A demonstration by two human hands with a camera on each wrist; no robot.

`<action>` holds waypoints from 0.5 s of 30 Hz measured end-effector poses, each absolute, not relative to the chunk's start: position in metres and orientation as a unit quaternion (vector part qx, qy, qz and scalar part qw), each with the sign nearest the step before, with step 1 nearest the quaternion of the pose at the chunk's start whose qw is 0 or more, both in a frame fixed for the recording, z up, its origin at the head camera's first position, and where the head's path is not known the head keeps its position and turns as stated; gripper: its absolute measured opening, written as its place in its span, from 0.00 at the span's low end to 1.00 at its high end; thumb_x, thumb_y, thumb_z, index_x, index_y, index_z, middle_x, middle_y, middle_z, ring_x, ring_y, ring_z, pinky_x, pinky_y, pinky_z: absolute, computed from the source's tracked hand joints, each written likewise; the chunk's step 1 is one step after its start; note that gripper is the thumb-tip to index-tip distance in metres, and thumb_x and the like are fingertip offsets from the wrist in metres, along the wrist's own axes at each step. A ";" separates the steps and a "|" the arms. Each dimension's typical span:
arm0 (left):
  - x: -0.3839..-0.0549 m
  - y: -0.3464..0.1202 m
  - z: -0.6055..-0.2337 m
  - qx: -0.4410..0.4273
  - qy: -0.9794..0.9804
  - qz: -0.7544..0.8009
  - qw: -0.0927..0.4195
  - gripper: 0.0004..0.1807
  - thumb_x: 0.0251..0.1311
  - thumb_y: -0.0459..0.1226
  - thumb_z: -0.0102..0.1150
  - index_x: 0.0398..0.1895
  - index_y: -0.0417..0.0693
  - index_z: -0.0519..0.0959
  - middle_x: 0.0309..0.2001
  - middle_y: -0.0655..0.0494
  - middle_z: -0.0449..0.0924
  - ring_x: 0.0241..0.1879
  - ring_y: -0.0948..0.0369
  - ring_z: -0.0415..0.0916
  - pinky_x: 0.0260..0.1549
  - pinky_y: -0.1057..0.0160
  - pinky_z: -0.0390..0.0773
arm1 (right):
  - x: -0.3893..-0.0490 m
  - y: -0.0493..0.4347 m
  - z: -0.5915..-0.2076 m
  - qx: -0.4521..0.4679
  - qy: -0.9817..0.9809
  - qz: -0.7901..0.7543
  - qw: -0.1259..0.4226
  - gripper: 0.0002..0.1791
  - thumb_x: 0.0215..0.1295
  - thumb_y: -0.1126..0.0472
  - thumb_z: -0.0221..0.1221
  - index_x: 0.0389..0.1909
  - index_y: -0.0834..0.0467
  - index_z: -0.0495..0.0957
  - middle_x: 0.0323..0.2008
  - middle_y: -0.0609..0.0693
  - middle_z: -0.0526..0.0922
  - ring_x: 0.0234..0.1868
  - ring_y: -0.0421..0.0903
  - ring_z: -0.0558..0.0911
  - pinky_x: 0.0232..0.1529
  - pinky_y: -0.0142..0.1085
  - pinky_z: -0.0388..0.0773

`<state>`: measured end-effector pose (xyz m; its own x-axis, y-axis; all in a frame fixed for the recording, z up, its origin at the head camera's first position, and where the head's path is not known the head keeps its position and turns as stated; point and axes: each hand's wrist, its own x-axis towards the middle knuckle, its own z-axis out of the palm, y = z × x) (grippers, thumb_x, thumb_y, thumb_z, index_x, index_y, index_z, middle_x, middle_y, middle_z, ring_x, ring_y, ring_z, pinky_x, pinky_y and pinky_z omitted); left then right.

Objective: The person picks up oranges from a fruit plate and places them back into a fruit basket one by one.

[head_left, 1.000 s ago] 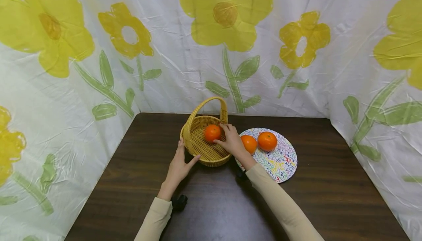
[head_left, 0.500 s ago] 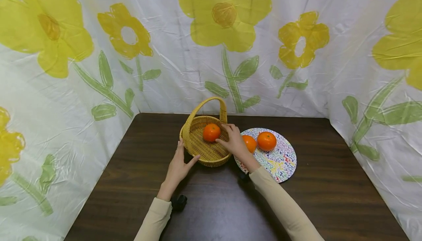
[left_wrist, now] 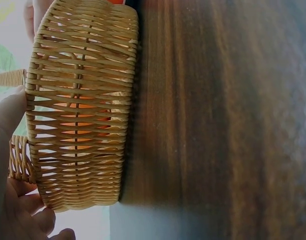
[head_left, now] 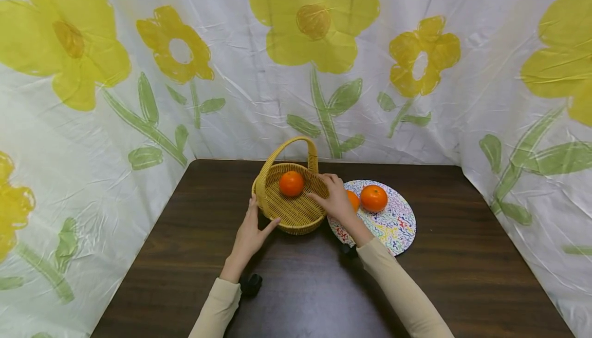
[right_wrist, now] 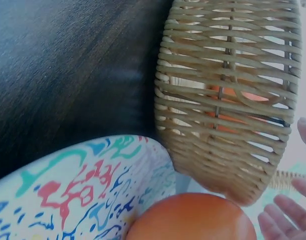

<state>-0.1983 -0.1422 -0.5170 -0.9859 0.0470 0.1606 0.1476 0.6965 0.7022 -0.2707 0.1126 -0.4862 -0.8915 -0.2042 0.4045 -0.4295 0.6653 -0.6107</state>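
A yellow wicker basket [head_left: 296,220] with an arched handle stands on the table, one mandarin [head_left: 291,183] lying inside it. My left hand [head_left: 248,235] holds the basket's left side; in the left wrist view its thumb lies at the rim of the basket [left_wrist: 83,115] and the fingers bend against the far side. Over the basket's right rim is my right hand [head_left: 336,200], fingers spread and holding nothing, apart from the mandarin inside. A speckled round plate [head_left: 393,227] bears another mandarin [head_left: 373,198] and a second mandarin [head_left: 353,201] partly hidden by the right hand.
The dark wooden table [head_left: 185,245] reaches back to a white curtain [head_left: 240,107] printed with yellow flowers. The plate stands close beside the basket's right side. A black wrist device [head_left: 252,284] sits at the left wrist.
The mandarin in the basket has rolled a little left and back, away from the right hand. My right hand has drawn slightly to the right. The left hand and basket stay put.
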 end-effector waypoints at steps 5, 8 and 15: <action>-0.198 -0.142 -0.517 -0.052 -0.918 -0.388 0.061 0.55 0.53 0.64 0.53 0.73 0.58 0.33 0.74 0.49 0.38 0.71 0.50 0.46 0.60 0.43 0.62 | -0.267 0.120 -0.486 0.172 -0.900 0.368 0.155 0.33 0.55 0.49 0.65 0.60 0.59 0.70 0.55 0.57 0.69 0.57 0.56 0.67 0.55 0.51 0.70; -0.197 -0.142 -0.517 -0.052 -0.918 -0.389 0.062 0.54 0.53 0.64 0.53 0.73 0.59 0.32 0.74 0.49 0.37 0.70 0.49 0.47 0.59 0.42 0.62 | -0.262 0.124 -0.484 0.167 -0.903 0.364 0.156 0.33 0.56 0.46 0.63 0.61 0.57 0.70 0.56 0.57 0.69 0.58 0.56 0.68 0.55 0.51 0.70; -0.198 -0.142 -0.517 -0.056 -0.917 -0.390 0.065 0.55 0.53 0.65 0.52 0.74 0.57 0.34 0.74 0.49 0.37 0.70 0.49 0.46 0.59 0.42 0.62 | -0.256 0.133 -0.479 0.143 -0.913 0.352 0.147 0.33 0.57 0.46 0.62 0.62 0.55 0.69 0.58 0.55 0.69 0.59 0.54 0.69 0.55 0.51 0.71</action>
<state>-0.1984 -0.1422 -0.5173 -0.9854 0.0519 0.1624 0.1530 0.6891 0.7083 -0.2557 0.1330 -0.4786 -0.9160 -0.1585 0.3684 -0.3647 0.7116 -0.6005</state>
